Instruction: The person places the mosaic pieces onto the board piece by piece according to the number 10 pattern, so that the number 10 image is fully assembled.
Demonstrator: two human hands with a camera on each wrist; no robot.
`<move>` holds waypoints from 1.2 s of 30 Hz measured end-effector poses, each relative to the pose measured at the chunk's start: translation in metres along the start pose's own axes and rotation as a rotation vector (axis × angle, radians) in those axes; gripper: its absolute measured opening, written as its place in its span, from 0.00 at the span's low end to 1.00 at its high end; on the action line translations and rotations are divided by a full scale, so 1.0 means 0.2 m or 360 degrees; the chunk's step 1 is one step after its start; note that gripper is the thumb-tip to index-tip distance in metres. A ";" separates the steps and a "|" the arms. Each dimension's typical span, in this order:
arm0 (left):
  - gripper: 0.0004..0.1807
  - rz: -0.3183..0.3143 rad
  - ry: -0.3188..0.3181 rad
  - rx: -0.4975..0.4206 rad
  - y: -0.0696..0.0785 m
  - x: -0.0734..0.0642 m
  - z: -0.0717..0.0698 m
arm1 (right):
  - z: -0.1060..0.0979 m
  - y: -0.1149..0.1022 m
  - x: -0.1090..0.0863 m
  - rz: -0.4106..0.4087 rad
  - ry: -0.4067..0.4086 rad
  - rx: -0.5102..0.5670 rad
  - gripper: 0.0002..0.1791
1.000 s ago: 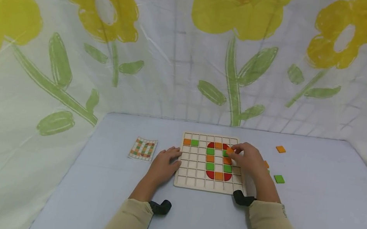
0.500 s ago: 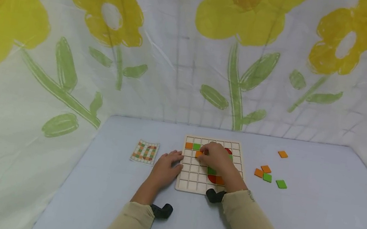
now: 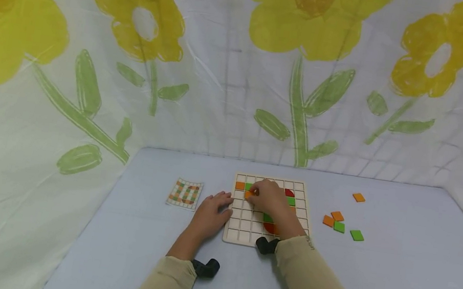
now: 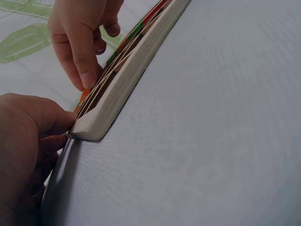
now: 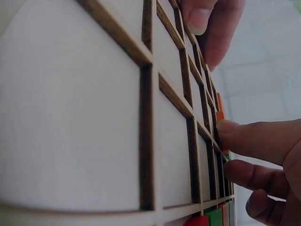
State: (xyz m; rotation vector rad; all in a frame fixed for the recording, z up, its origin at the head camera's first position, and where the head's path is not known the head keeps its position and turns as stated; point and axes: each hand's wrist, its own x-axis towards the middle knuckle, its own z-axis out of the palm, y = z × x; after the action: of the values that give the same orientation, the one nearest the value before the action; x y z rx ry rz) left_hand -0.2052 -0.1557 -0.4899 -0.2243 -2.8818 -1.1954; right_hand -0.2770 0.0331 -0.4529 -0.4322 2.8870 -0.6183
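Note:
A wooden grid board (image 3: 240, 224) lies on the table, with orange, green and red tiles set in some of its squares. My right hand (image 3: 273, 202) reaches over it, thumb and fingers pinching an orange square tile (image 3: 248, 195) at a square in the second column, just below a green tile (image 3: 248, 186). The right wrist view shows that orange tile (image 5: 220, 115) low against the grid, at the fingertips. My left hand (image 3: 209, 216) rests at the board's left edge, its fingers and thumb touching the rim. My right hand and forearm hide part of the tile pattern.
Left of the board lies a small pattern card (image 3: 185, 194) printed with a coloured grid. To the right are several loose tiles, among them an orange tile (image 3: 359, 197) and a green tile (image 3: 357, 235). A flower-printed curtain (image 3: 200, 110) hangs behind the table.
My right hand has carried the orange tile from the board's right side leftward to the second column, and brought it down at the grid. My left hand stays at the board's left edge.

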 end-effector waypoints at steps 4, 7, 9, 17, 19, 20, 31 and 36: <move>0.20 -0.0012 -0.0009 0.0006 0.00 0.00 0.01 | 0.00 0.00 -0.01 0.0015 -0.0007 0.0009 0.12; 0.20 -0.0022 -0.0007 0.0009 0.00 0.01 0.01 | -0.01 0.00 -0.01 0.0026 0.0001 0.0035 0.11; 0.21 -0.0024 -0.0006 0.0008 0.00 0.01 0.01 | -0.01 0.01 -0.03 0.0039 0.0006 0.0073 0.11; 0.21 -0.0020 -0.0006 0.0006 0.01 0.01 0.02 | -0.05 0.06 -0.14 0.0103 0.0010 0.0279 0.14; 0.20 -0.0011 0.0002 0.0005 0.02 0.01 0.01 | -0.06 0.07 -0.18 0.0088 0.0029 0.0319 0.15; 0.20 -0.0008 0.0004 0.0008 0.02 0.00 0.01 | -0.07 0.07 -0.19 0.0076 0.0041 0.0337 0.15; 0.21 -0.0027 -0.0010 -0.0011 0.02 -0.01 0.01 | -0.14 0.17 -0.30 0.0086 0.0079 0.0408 0.17; 0.21 -0.0048 -0.0003 -0.0004 0.02 0.00 0.00 | -0.17 0.25 -0.34 0.0106 0.0118 0.0403 0.18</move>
State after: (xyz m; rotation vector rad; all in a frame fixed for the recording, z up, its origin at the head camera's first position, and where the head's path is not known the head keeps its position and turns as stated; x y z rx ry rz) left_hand -0.2041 -0.1525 -0.4871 -0.1833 -2.8956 -1.2045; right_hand -0.2316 0.1115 -0.4364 -0.2821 2.8242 -0.9913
